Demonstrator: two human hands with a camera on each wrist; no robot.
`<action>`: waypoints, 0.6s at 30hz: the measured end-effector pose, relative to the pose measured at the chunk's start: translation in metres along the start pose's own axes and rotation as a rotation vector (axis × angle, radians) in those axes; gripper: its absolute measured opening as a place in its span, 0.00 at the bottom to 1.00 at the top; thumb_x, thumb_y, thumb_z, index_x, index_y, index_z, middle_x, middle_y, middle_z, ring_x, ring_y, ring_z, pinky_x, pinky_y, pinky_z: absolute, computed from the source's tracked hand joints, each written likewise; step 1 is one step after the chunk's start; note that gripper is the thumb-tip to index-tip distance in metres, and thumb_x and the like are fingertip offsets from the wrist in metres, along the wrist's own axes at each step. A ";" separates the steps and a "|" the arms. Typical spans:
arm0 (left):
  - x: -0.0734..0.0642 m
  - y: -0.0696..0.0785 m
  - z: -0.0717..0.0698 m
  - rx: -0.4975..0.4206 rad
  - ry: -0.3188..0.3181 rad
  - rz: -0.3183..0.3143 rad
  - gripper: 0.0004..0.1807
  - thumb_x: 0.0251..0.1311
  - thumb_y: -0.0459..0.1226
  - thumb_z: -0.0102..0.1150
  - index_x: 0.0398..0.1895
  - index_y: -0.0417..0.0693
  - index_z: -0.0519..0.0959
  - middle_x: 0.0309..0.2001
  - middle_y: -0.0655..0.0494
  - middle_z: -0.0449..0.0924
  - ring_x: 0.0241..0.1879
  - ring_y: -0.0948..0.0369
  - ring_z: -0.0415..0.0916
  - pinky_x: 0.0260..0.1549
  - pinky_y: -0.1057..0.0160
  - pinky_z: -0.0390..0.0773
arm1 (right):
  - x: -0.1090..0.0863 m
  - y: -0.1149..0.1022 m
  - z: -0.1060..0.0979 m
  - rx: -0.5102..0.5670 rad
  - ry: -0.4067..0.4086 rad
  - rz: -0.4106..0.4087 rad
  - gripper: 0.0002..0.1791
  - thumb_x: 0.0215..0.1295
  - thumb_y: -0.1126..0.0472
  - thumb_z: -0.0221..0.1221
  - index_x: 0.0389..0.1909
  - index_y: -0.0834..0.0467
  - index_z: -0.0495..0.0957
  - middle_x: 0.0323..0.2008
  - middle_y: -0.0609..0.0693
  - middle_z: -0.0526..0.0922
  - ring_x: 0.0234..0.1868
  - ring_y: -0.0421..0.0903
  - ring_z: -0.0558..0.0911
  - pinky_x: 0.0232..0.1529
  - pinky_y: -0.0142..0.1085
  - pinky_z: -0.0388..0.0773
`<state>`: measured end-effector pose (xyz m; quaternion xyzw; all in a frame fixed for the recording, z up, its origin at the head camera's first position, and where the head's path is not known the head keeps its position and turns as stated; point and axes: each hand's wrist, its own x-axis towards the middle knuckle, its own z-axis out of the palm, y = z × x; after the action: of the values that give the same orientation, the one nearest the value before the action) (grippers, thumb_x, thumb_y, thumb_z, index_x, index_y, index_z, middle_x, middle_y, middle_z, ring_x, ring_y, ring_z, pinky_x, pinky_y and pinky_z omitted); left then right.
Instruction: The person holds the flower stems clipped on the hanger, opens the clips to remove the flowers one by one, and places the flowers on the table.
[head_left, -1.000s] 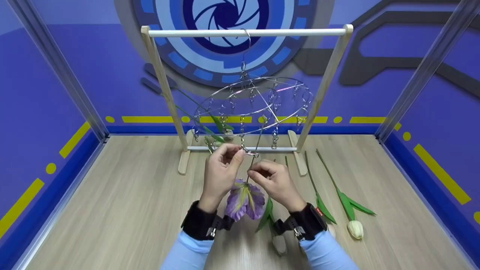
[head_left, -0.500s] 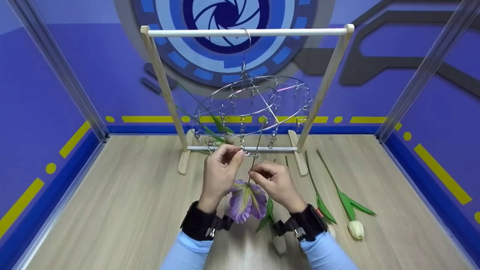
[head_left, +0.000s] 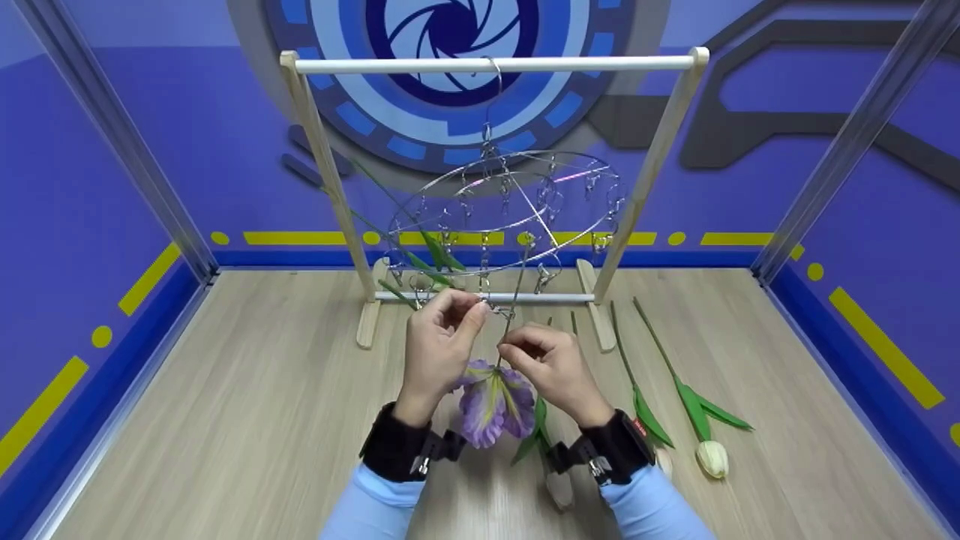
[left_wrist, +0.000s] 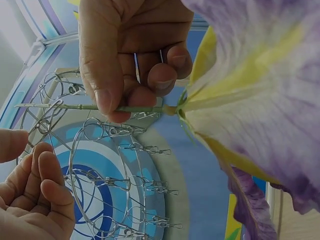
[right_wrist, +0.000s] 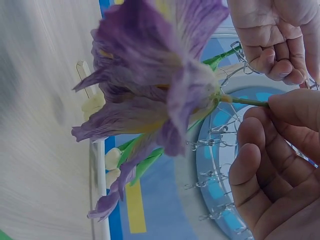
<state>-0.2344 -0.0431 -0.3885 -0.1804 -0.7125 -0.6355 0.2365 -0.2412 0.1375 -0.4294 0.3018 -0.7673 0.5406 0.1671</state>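
My right hand (head_left: 551, 367) pinches the thin green stem (left_wrist: 145, 109) of a purple iris (head_left: 491, 405) between thumb and forefinger, just above the bloom. The flower hangs head down, its petals streaked yellow. Beside it my left hand (head_left: 437, 345) holds a small metal clip (head_left: 499, 310) that dangles on a chain from a round wire hanger (head_left: 534, 208). The clip's tip overlaps the stem, which runs on upward past it. In the right wrist view, the iris (right_wrist: 155, 90) fills the upper middle, and the left fingertips appear close above the right ones.
A wooden rack (head_left: 487, 65) carries the hanger, with several other clips around its ring. White tulips with green leaves (head_left: 442, 255) hang at the hanger's left. More tulips, one with a white bud (head_left: 712, 459), lie on the wooden table (head_left: 247, 420) to the right.
The iris has shifted slightly right and down. The clip hanging right of the hands has swung a little, and the left hand has edged left. Both hands keep their grips.
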 end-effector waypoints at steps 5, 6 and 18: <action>-0.001 0.000 -0.001 0.006 0.000 -0.003 0.05 0.68 0.31 0.64 0.38 0.36 0.82 0.32 0.48 0.83 0.29 0.63 0.73 0.30 0.69 0.71 | -0.001 0.000 0.000 0.005 0.000 0.009 0.04 0.69 0.69 0.64 0.35 0.61 0.87 0.31 0.52 0.86 0.28 0.36 0.77 0.30 0.29 0.74; -0.001 0.000 -0.001 0.008 -0.001 -0.004 0.05 0.68 0.31 0.64 0.38 0.36 0.82 0.32 0.48 0.83 0.29 0.63 0.73 0.30 0.69 0.71 | -0.002 0.000 0.000 0.006 0.002 0.010 0.04 0.69 0.69 0.65 0.35 0.61 0.87 0.31 0.52 0.86 0.28 0.36 0.77 0.30 0.28 0.74; -0.001 0.002 -0.001 0.009 0.007 -0.009 0.04 0.68 0.31 0.64 0.38 0.35 0.82 0.31 0.48 0.83 0.28 0.63 0.73 0.29 0.70 0.71 | -0.004 0.000 0.000 0.022 0.009 0.008 0.04 0.69 0.70 0.65 0.35 0.62 0.87 0.30 0.53 0.87 0.27 0.36 0.79 0.28 0.28 0.75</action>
<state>-0.2323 -0.0441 -0.3874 -0.1737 -0.7154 -0.6340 0.2370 -0.2380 0.1384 -0.4321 0.2982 -0.7616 0.5512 0.1652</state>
